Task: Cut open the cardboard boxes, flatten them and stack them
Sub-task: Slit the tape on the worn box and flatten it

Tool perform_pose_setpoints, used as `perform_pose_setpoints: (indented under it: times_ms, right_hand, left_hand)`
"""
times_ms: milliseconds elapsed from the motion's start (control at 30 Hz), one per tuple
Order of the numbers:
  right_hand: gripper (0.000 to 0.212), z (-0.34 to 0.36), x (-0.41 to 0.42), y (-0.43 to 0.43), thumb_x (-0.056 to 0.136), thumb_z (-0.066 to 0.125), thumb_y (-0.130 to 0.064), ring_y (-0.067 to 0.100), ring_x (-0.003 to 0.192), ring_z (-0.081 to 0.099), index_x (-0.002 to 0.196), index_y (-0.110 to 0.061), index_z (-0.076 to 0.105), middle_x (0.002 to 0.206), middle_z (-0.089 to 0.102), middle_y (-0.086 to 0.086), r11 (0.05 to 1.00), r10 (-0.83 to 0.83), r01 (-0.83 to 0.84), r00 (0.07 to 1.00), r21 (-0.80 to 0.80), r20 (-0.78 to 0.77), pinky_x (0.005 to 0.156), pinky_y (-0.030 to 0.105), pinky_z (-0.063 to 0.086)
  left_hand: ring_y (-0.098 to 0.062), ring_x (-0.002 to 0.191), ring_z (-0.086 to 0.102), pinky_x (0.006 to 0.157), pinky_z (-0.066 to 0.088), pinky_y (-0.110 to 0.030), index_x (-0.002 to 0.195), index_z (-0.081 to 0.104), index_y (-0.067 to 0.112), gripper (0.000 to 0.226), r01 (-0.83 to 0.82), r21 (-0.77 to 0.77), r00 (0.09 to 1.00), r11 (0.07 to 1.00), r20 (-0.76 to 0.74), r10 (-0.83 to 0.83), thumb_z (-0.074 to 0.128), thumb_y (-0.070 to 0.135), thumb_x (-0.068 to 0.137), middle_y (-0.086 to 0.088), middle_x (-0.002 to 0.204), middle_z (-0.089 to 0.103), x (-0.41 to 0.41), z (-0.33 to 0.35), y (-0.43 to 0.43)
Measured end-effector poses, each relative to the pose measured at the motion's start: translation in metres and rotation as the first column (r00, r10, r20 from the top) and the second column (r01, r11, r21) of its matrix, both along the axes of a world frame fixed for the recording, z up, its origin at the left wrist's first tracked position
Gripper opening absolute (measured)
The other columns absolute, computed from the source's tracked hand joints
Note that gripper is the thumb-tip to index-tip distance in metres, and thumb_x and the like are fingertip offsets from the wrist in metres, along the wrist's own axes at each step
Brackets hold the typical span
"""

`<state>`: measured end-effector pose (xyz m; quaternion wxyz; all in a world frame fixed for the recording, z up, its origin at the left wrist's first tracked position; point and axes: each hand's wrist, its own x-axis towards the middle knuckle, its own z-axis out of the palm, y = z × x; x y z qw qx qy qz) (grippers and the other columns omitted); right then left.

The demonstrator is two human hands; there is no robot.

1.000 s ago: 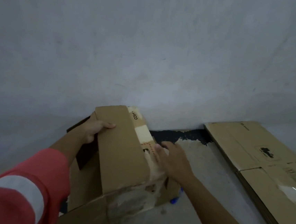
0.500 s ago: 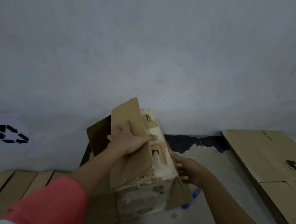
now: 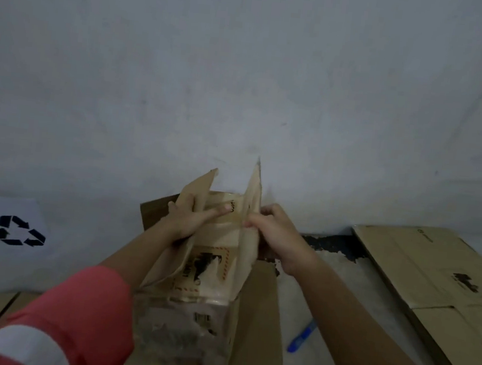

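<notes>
Left hand (image 3: 192,221): grips the left flap (image 3: 199,187) of the box, fingers wrapped over the flap's outer edge and one digit laid straight across its inner face, pointing at the right flap.
Right hand (image 3: 278,236): pinches the right flap (image 3: 255,189) near its lower edge, fingertips closed on the cardboard, wrist angled in from the box's right side.
Forearms: both reach forward to the top of the box. A coral sleeve with a white band (image 3: 74,313) covers the left upper arm.
Flap position: both flaps stand raised and spread apart above the box top.
Box (image 3: 201,311): stands on the floor (image 3: 326,293) against the wall (image 3: 243,79), with the hands on its flaps.
Box label (image 3: 208,264): sits on the top face between the flaps. It has an orange dashed border and black print and is partly torn; the text is unreadable.
Box lettering (image 3: 232,211): short black letters by the left fingertip, not fully legible.
Box front face: worn, with a small black barcode-like mark (image 3: 201,317).
Blue tool (image 3: 301,338): lies on the floor just right of the box. Its type cannot be told.
Flattened cardboard (image 3: 420,267): lies right of the box, well apart from it, and carries a black printed mark (image 3: 465,282) that is illegible.
Recycling symbol (image 3: 20,230): black arrows on a white surface left of the box.
</notes>
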<state>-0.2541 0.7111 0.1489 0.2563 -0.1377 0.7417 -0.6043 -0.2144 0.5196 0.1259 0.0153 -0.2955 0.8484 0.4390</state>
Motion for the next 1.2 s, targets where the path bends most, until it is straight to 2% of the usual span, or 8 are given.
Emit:
perform_pose_setpoints:
  times_ms: [200,400,500,633,833,1000,1100,1200]
  right_hand:
    - [0.049,-0.015,0.02,-0.031,0.079,0.066,-0.051,0.014,0.101,0.051,0.112,-0.024,0.043,0.115,0.049,0.0,0.999,0.033,-0.036,0.988,-0.021,-0.152,0.07,0.027,0.042]
    - [0.037,-0.029,0.021,-0.037,0.092,0.046,-0.057,0.011,0.107,0.052,0.11,-0.027,0.055,0.116,0.053,-0.005,0.996,0.073,-0.082,0.96,-0.021,-0.271,0.077,0.024,0.041]
    - [0.031,-0.037,0.006,-0.023,0.1,0.041,-0.039,0.01,0.108,0.05,0.119,-0.021,0.057,0.107,0.053,-0.01,0.995,0.091,-0.097,0.976,-0.017,-0.198,0.088,0.028,0.039]
    - [0.043,-0.073,-0.009,-0.003,0.101,0.042,-0.039,0.017,0.12,0.048,0.137,-0.015,0.045,0.136,0.05,0.003,0.987,0.068,-0.05,0.991,0.151,-0.117,0.095,0.029,0.038]
    - [0.072,-0.107,-0.003,0.002,0.089,0.035,-0.066,0.018,0.141,0.028,0.148,-0.025,0.032,0.154,0.031,-0.003,0.972,0.221,-0.227,0.971,0.062,0.094,0.11,0.032,0.025]
    - [0.016,-0.116,0.003,0.022,0.094,0.053,-0.038,0.003,0.096,0.056,0.092,-0.026,0.064,0.095,0.06,-0.014,0.957,0.289,-0.29,0.957,0.032,0.015,0.088,0.018,0.044]
    - [0.017,-0.126,0.007,0.035,0.09,0.063,-0.032,-0.003,0.072,0.054,0.078,-0.019,0.063,0.075,0.057,-0.012,0.939,0.341,-0.342,0.94,0.036,0.018,0.068,0.01,0.042]
    - [0.012,-0.132,0.006,0.043,0.086,0.068,-0.028,0.001,0.074,0.058,0.08,-0.018,0.066,0.077,0.062,-0.008,0.909,0.411,-0.415,0.909,0.04,0.074,0.072,0.016,0.047]
  left_hand:
    - [-0.035,0.148,-0.003,0.117,0.01,-0.058,0.155,0.009,0.026,0.149,-0.057,0.146,0.994,0.988,-0.082,0.069,0.05,0.101,0.033,-0.007,0.163,-0.001,0.001,0.01,0.012]
    - [-0.033,0.133,0.042,0.108,0.038,-0.052,0.146,0.038,0.026,0.131,0.026,0.3,0.997,0.954,-0.083,-0.001,0.072,0.086,0.035,-0.011,0.153,0.031,-0.001,0.007,-0.003]
    - [-0.029,0.103,0.062,0.085,0.051,-0.04,0.135,0.049,0.017,0.096,0.005,0.302,0.998,0.953,-0.063,0.015,0.077,0.066,0.058,-0.011,0.126,0.059,0.005,0.014,-0.003]
    - [-0.017,0.07,0.049,0.055,0.034,-0.028,0.102,0.052,0.018,0.025,-0.009,0.233,1.0,0.972,-0.005,0.011,0.057,0.04,0.092,-0.001,0.085,0.054,0.022,0.037,0.021]
    - [-0.036,0.105,0.064,0.098,0.046,-0.05,0.113,0.065,0.016,0.101,-0.081,0.371,0.994,0.925,0.103,0.046,0.086,0.064,0.026,-0.014,0.112,0.069,0.011,0.015,-0.036]
    - [-0.027,0.077,0.072,0.072,0.056,-0.035,0.107,0.065,0.011,0.067,0.079,0.309,0.991,0.948,0.081,-0.11,0.075,0.038,0.046,-0.013,0.09,0.075,0.01,0.04,-0.037]
    - [-0.036,0.091,0.068,0.09,0.051,-0.047,0.114,0.064,0.011,0.084,0.095,0.326,0.991,0.941,0.058,-0.121,0.084,0.044,0.04,-0.02,0.104,0.071,0.01,0.04,-0.046]
    - [-0.032,0.079,0.07,0.08,0.053,-0.041,0.112,0.064,0.007,0.1,0.086,0.33,0.992,0.94,0.055,-0.11,0.088,0.052,0.026,-0.018,0.094,0.074,0.01,0.032,-0.052]
